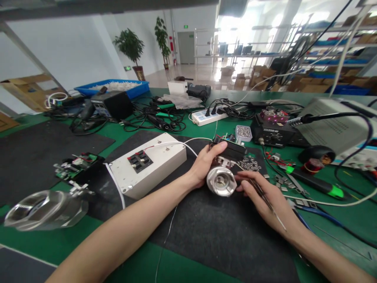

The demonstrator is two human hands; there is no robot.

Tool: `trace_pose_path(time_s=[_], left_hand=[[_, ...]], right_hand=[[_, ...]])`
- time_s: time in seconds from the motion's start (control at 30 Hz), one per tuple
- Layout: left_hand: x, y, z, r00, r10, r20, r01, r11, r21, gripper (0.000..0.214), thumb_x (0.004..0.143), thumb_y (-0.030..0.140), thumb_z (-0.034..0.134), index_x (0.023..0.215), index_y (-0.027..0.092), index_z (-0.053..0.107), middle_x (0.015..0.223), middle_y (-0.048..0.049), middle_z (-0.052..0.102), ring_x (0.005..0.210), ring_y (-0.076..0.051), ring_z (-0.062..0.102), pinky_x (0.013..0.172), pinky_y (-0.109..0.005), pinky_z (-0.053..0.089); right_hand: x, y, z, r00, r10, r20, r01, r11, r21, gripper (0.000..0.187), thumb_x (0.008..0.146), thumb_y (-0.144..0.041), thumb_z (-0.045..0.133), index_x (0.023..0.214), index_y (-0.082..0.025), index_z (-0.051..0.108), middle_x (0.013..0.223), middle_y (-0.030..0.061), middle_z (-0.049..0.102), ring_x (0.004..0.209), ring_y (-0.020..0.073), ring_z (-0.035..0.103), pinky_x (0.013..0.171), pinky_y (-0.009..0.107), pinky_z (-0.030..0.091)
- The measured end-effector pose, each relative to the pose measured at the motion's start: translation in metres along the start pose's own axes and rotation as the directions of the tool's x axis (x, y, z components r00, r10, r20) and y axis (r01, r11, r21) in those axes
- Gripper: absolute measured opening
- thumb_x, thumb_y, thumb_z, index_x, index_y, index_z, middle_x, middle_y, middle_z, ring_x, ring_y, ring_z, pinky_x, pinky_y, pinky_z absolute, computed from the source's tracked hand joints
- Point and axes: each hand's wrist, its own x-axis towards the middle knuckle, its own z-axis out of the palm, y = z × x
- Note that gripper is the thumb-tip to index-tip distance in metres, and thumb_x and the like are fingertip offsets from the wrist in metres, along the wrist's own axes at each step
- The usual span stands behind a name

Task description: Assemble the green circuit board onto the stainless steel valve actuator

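Note:
My left hand [203,163] is wrapped round a motorized ball valve, its thumb along the top of the black actuator housing [232,150]. The shiny hexagonal valve body [221,181] faces me, its round opening visible. In my right hand [269,196] lies a slim pair of metal tweezers [262,192], which slants back across the hand. The fingertips of that hand are close beside the valve's right side; whether they touch it I cannot tell. Some electronic parts show behind the housing.
A white box [156,165] with a black terminal block stands left of the hands. Far left lies another steel valve [47,210] with an open circuit board [79,165]. Loose nuts [250,163], a soldering station [273,131], a power strip [209,115] and a green-black screwdriver [318,182] surround the mat.

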Motion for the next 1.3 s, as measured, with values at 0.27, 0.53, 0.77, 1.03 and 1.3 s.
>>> trace_pose_path(time_s=[0.27, 0.53, 0.77, 1.03, 1.3], left_hand=[[0.006, 0.006, -0.009, 0.994, -0.107, 0.006, 0.105, 0.967, -0.231, 0.048, 0.09, 0.061, 0.081, 0.108, 0.016, 0.077, 0.09, -0.0122, 0.082, 0.089, -0.03, 0.079, 0.089, -0.043, 0.067], [0.007, 0.012, -0.012, 0.992, -0.126, -0.007, 0.117, 0.94, -0.321, 0.035, 0.095, 0.049, 0.08, 0.107, 0.017, 0.079, 0.101, -0.0129, 0.084, 0.103, -0.032, 0.081, 0.107, -0.049, 0.063], [0.008, 0.007, -0.014, 0.995, -0.091, 0.032, 0.096, 0.932, -0.349, 0.035, 0.099, 0.049, 0.075, 0.106, 0.015, 0.08, 0.102, -0.0145, 0.085, 0.104, -0.032, 0.082, 0.107, -0.047, 0.064], [0.004, -0.001, -0.012, 0.998, -0.013, -0.058, -0.008, 0.937, -0.35, 0.047, 0.087, 0.062, 0.081, 0.104, 0.018, 0.077, 0.092, -0.01, 0.084, 0.092, -0.03, 0.082, 0.088, -0.039, 0.069], [-0.005, 0.001, -0.003, 0.999, -0.006, -0.051, -0.004, 0.982, -0.189, 0.069, 0.083, 0.08, 0.079, 0.111, 0.016, 0.079, 0.084, -0.0108, 0.082, 0.082, -0.03, 0.08, 0.07, -0.036, 0.063]], right_hand=[[-0.002, -0.008, -0.001, 0.993, -0.111, 0.044, 0.114, 0.991, -0.063, 0.032, 0.111, -0.047, 0.062, 0.136, -0.028, 0.068, 0.121, 0.0066, 0.086, 0.101, 0.0241, 0.085, 0.089, 0.036, 0.068], [-0.002, -0.006, -0.002, 0.992, -0.117, 0.05, 0.122, 0.987, -0.108, 0.032, 0.112, -0.048, 0.061, 0.135, -0.028, 0.069, 0.124, 0.0071, 0.086, 0.105, 0.0245, 0.085, 0.089, 0.035, 0.069], [-0.002, -0.004, -0.001, 0.994, -0.094, 0.059, 0.099, 0.991, -0.087, 0.034, 0.112, -0.051, 0.06, 0.133, -0.027, 0.071, 0.123, 0.0086, 0.087, 0.105, 0.0255, 0.086, 0.09, 0.037, 0.07], [-0.003, 0.003, 0.0, 0.998, -0.02, 0.066, 0.024, 0.998, -0.061, 0.039, 0.112, -0.057, 0.057, 0.133, -0.028, 0.071, 0.123, 0.0078, 0.087, 0.107, 0.0267, 0.086, 0.094, 0.04, 0.069], [-0.002, 0.004, 0.001, 0.996, 0.022, 0.082, -0.019, 0.999, -0.029, 0.041, 0.114, -0.06, 0.054, 0.134, -0.029, 0.071, 0.121, 0.008, 0.086, 0.11, 0.0287, 0.084, 0.096, 0.043, 0.067]])
